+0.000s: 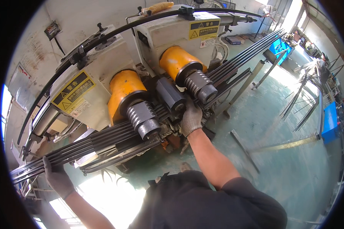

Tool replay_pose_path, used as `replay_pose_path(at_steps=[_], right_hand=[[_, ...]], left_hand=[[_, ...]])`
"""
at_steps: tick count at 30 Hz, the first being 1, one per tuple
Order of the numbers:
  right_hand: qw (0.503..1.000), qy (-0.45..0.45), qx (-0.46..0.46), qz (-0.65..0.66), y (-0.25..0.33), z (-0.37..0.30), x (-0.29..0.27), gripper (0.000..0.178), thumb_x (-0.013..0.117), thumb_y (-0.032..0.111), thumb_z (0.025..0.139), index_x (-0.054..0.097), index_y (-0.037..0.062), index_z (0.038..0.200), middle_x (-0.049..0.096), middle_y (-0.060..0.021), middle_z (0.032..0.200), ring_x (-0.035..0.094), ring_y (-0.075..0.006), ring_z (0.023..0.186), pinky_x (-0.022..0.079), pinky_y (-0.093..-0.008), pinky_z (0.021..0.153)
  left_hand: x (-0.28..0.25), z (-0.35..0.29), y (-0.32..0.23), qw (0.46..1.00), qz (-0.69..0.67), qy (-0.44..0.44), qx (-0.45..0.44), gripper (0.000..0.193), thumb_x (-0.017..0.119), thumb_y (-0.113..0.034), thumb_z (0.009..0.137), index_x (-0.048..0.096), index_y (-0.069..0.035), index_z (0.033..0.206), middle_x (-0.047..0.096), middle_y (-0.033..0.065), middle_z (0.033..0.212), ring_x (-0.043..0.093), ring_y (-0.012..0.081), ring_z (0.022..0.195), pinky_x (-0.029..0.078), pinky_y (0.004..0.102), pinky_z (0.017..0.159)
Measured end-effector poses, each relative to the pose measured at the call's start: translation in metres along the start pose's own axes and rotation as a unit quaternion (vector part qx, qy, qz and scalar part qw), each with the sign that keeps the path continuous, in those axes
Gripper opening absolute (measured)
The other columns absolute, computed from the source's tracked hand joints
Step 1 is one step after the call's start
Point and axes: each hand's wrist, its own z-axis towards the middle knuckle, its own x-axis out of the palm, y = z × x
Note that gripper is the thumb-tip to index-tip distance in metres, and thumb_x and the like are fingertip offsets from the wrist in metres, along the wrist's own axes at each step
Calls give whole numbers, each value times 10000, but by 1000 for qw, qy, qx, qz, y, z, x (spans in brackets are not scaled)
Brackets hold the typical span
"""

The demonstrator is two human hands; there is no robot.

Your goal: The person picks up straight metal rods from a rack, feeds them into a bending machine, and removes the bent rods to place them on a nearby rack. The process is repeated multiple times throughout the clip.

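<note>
Several long dark metal bars (91,143) lie side by side through a bending machine, running from lower left to upper right. At their left end my left hand (59,181), in a grey glove, grips the bars, one digit hooked over the top and the rest partly hidden. My right hand (191,118), also gloved, reaches in beside the dark faceted center roller (169,94); its fingers are mostly hidden there. Ridged steel rollers on orange housings stand on both sides, the left roller (143,118) and the right roller (200,86).
A curved black bar (141,22) arches over the white machine bodies. Yellow warning labels (74,91) mark them. A stand (269,61) is near the bars' right end. On the green floor lie a loose metal strip (244,150) and, farther right, a pile of curved rods (304,93).
</note>
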Motion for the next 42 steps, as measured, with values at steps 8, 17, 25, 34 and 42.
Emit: replay_pose_path(at_steps=[8, 17, 25, 34, 42], right_hand=[[997, 19, 23, -76, 9, 25, 4, 333, 772, 209, 1038, 760, 18, 1310, 761, -79, 1135, 738, -170, 1005, 592, -343, 848], [985, 65, -84, -133, -1, 44, -13, 191, 733, 71, 1047, 829, -13, 1190, 813, -74, 1086, 776, -178, 921, 618, -334, 790], [983, 60, -39, -168, 1, 44, -15, 371, 810, 250, 1043, 783, 10, 1325, 788, -56, 1166, 719, -146, 1026, 573, -326, 875], [985, 63, -5, -160, 12, 35, -11, 347, 794, 253, 1051, 783, 7, 1296, 781, -43, 1137, 702, -121, 978, 562, -324, 845], [992, 68, -40, -103, 1, 41, -12, 300, 811, 144, 1031, 781, 38, 1310, 781, -50, 1182, 723, -143, 996, 589, -334, 841]], left_hand=[[50, 55, -128, 978, -198, -52, -41, 472, 624, -238, 1168, 623, 88, 1509, 763, 209, 1362, 749, 263, 1229, 596, 376, 1112], [120, 81, -230, 980, -184, 45, 60, 524, 664, -269, 1116, 611, 63, 1518, 803, 222, 1209, 816, 280, 1112, 658, 413, 1019], [179, 93, -308, 947, 39, 134, 291, 607, 789, -391, 997, 677, 16, 1433, 813, 146, 1074, 810, 262, 1004, 639, 411, 984], [191, 101, -308, 926, -22, 197, 323, 614, 775, -324, 925, 646, 86, 1364, 769, 153, 1007, 776, 230, 914, 610, 362, 905], [187, 78, -337, 938, -61, 198, 278, 236, 791, -106, 1003, 728, 32, 1184, 732, 117, 1034, 739, 193, 947, 649, 319, 866]])
